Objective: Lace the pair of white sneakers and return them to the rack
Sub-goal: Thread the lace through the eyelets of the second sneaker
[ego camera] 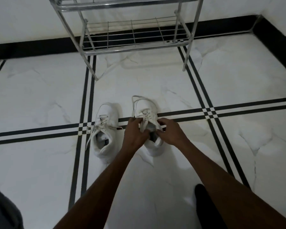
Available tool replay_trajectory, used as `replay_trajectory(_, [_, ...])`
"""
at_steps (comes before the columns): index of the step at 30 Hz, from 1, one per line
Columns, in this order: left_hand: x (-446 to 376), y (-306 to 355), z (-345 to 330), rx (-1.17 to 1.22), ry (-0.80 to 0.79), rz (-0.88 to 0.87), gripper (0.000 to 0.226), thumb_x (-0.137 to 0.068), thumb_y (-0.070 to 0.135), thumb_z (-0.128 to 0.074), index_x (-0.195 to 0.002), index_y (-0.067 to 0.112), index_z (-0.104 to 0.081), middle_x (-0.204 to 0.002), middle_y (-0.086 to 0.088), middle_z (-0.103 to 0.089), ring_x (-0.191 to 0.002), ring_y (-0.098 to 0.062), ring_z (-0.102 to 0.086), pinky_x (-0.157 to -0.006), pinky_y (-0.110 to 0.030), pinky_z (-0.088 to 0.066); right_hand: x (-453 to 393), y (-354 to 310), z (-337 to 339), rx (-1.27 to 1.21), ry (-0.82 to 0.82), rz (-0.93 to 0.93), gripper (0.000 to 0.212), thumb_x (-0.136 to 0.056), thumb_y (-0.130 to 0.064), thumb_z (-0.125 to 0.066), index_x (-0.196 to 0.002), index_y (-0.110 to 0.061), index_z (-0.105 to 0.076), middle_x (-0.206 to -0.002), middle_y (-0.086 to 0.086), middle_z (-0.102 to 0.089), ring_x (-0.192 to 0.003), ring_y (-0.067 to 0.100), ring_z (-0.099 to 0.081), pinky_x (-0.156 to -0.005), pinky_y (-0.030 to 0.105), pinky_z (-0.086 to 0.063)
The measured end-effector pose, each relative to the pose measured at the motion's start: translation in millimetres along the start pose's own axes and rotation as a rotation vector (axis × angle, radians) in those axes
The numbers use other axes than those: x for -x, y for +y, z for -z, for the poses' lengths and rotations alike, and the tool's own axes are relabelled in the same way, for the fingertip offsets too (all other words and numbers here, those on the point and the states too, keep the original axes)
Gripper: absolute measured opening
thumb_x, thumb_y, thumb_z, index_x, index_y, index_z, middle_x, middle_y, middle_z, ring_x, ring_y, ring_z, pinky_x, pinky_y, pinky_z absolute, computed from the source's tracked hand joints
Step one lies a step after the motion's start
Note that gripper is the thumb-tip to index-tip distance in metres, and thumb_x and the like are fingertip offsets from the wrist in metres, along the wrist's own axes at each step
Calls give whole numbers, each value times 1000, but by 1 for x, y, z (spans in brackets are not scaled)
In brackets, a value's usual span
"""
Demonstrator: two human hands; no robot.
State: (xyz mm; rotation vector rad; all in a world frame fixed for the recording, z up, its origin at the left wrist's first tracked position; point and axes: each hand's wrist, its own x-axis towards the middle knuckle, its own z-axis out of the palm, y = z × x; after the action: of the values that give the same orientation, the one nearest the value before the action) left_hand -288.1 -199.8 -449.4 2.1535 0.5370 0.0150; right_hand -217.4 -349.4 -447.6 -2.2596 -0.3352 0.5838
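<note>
Two white sneakers stand side by side on the tiled floor, toes pointing away from me. The left sneaker (106,129) sits untouched with loose laces trailing over its left side. Both my hands are on the right sneaker (147,111) at its tongue and upper eyelets. My left hand (135,131) pinches the lace and tongue from the left; my right hand (170,131) grips the lace at the right side of the opening. A long loop of lace (135,103) arcs over that shoe's toe. The metal shoe rack (132,48) stands beyond, its lower shelf bare.
The floor is white marble tile with black double stripes (87,96). A black skirting (31,48) runs along the wall behind the rack. A dark shape (203,200) lies near my right forearm, and grey cloth (2,210) sits at the bottom left corner.
</note>
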Motion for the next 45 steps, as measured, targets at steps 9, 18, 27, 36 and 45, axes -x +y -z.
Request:
replay_trajectory(9, [14, -9, 24, 130, 89, 92, 42, -86, 34, -73, -123, 14, -73, -111, 0, -67, -107, -20, -67, -94, -39, -56, -6, -18, -13, -295, -126, -173, 44, -83, -38, -74, -122, -20, -63, -116, 0, -65, -108, 16, -63, -96, 39, -55])
replay_trajectory(18, [-2, -6, 24, 91, 160, 28, 9, -86, 17, -77, -89, 9, -76, -89, -5, -77, -84, -21, -72, -82, -45, -60, -21, -36, -24, -174, 41, -62, 23, -89, -31, -72, -100, -11, -71, -103, 4, -73, -97, 20, -68, -81, 28, -51])
replay_trajectory(27, [7, -13, 18, -140, 201, -138, 19, -95, 18, -46, -96, 4, -58, -83, -10, -73, -79, -33, -70, -64, -41, -49, -8, -28, -33, 55, 255, 166, 23, -97, -13, -58, -81, -18, -40, -67, 6, -56, -63, 29, -53, -56, 38, -41])
replay_trajectory(36, [9, -7, 26, 506, 82, 177, 29, -104, 30, -57, -92, 9, -72, -100, -13, -77, -93, -22, -71, -93, -49, -58, -19, -34, -21, -567, -19, -187, 7, -98, -25, -57, -99, -18, -59, -101, 5, -75, -91, 19, -69, -77, 34, -55])
replay_trajectory(45, [-13, 29, 83, 437, 104, -150, 32, -108, 28, -52, -105, 6, -76, -107, -5, -79, -105, -15, -72, -80, -23, -58, -12, -78, 14, -249, -389, 166, 19, -97, -14, -59, -107, -12, -75, -89, 11, -76, -70, 11, -65, -65, 19, -51])
